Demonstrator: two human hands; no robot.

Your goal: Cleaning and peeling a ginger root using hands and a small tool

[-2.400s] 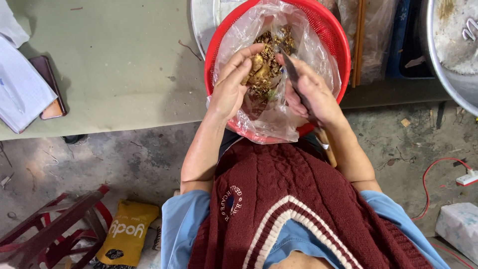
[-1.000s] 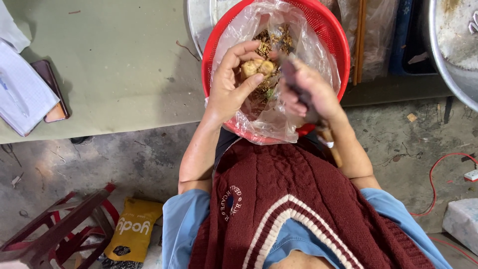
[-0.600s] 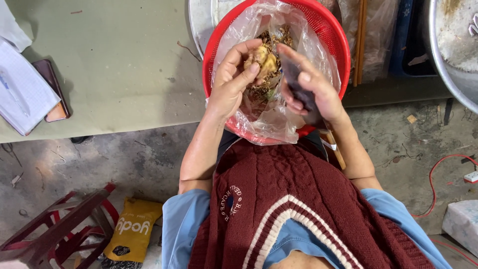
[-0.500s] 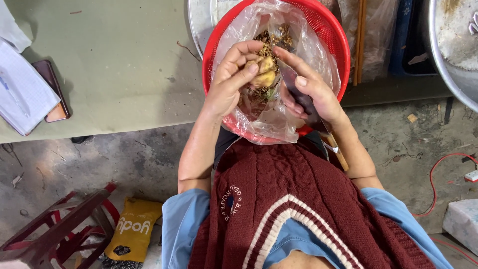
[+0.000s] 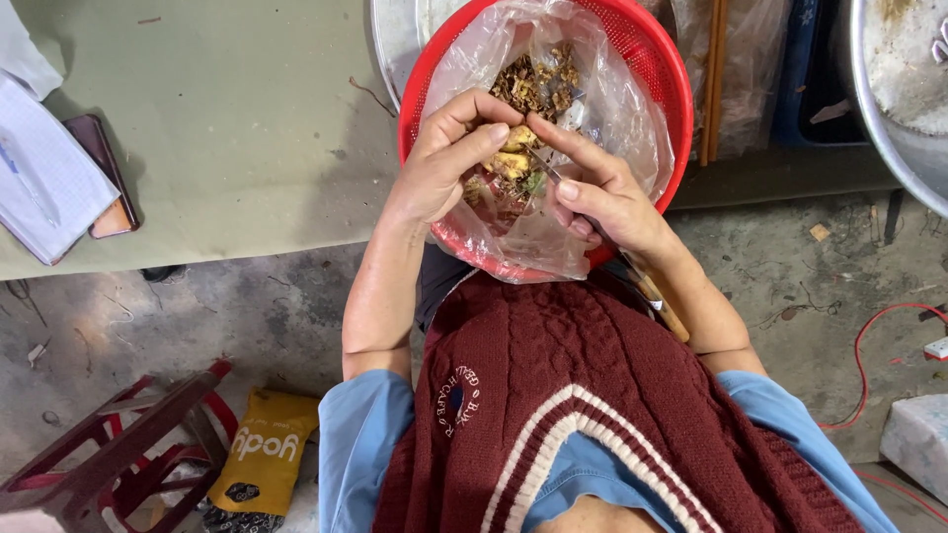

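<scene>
**Two hands on one yellowish root over the red basket**

Two hands meet at the twelve o'clock side of what we see, above a red plastic basket lined with a clear plastic bag. Our left hand curls its fingers and thumb closed around a knobbly yellowish root piece, pinching it at the fingertips. Our right hand comes in from four o'clock, forefinger stretched along the root and the other fingers folded around a knife; its wooden handle juts out below the wrist, and a thin strip of blade touches the root. Brown scraps and peelings lie in the bag just beyond the root, towards twelve o'clock.

At nine o'clock a green table top carries white papers and a dark flat case. Towards seven o'clock, on the concrete floor, stand a dark red stool and a yellow packet. At two o'clock a metal basin shows partly.
</scene>
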